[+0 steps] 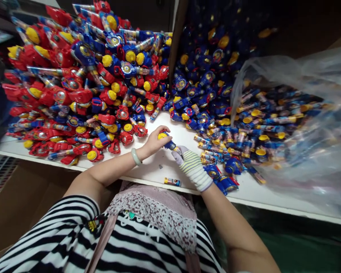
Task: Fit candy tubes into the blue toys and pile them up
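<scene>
Over the white table (pixel 147 172), my bare left hand (pixel 156 141) grips the head of a blue toy (pixel 168 144) with a yellow round piece. A striped glove covers my right hand (pixel 189 163), whose fingers close on the toy's tube end. Between both hands the toy lies slantwise, its tube pointing toward my right palm. One loose printed tube (pixel 172 181) with a yellow end rests near the table's front edge, below my hands. Two or three blue toy heads (pixel 227 182) lie just right of my gloved hand.
A high heap of red and blue toys (pixel 82 94) fills the left side. Behind a dark upright divider (pixel 176 34) more blue toys (pixel 204 87) are piled. Many printed tubes (pixel 255 121) spill from a clear plastic bag (pixel 309 151) at the right.
</scene>
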Demonstrator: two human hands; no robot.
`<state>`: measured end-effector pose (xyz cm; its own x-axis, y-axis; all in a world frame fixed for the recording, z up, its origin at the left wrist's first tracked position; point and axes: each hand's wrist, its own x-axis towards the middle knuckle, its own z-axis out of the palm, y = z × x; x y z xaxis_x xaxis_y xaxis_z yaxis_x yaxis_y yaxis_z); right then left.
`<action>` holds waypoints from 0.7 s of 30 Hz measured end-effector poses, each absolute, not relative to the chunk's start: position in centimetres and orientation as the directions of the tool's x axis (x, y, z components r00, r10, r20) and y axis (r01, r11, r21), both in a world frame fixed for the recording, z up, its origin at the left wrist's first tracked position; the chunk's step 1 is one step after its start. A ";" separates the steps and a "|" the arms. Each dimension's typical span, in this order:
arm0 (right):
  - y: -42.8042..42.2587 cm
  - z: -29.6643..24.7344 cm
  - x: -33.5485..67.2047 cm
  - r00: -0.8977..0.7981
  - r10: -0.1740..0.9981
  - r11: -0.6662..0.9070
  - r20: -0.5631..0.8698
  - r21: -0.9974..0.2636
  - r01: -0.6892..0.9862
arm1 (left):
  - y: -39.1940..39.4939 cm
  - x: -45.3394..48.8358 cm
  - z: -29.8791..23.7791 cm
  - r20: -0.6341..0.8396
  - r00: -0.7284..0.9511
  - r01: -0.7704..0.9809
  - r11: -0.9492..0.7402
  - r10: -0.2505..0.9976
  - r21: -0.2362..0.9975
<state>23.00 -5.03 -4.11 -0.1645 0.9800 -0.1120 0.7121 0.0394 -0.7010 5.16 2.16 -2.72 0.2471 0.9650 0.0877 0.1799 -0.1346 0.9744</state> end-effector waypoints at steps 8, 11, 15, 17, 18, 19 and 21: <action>-3.8 -4.2 21.9 -0.134 0.973 -0.063 -0.187 -0.775 0.629 | 3.6 4.6 -1.8 0.132 0.319 0.317 -0.237 0.939 0.918; -3.9 -4.2 21.6 -0.073 0.974 -0.110 -0.213 -0.733 0.671 | 3.3 4.8 -1.9 0.150 0.236 0.303 -0.220 0.960 0.927; -4.4 -5.2 21.3 -0.342 0.847 -0.373 -0.407 -0.914 0.162 | 3.2 4.5 -1.9 0.240 0.384 0.201 -0.335 0.891 0.921; -4.2 -5.3 21.5 -0.339 0.844 -0.399 -0.416 -0.909 0.122 | 3.4 4.3 -2.1 0.223 0.431 0.224 -0.342 0.875 0.913; -3.9 -5.2 21.6 -0.273 0.883 -0.347 -0.383 -0.922 0.173 | 3.6 4.3 -2.2 0.199 0.415 0.255 -0.323 0.888 0.911; -3.7 -4.9 21.7 -0.176 0.932 -0.268 -0.317 -0.929 0.253 | 3.8 4.4 -2.4 0.175 0.379 0.285 -0.294 0.909 0.912; -3.3 -4.6 22.0 -0.038 0.984 -0.143 -0.174 -0.901 0.409 | 4.1 4.5 -2.6 0.149 0.295 0.310 -0.242 0.944 0.919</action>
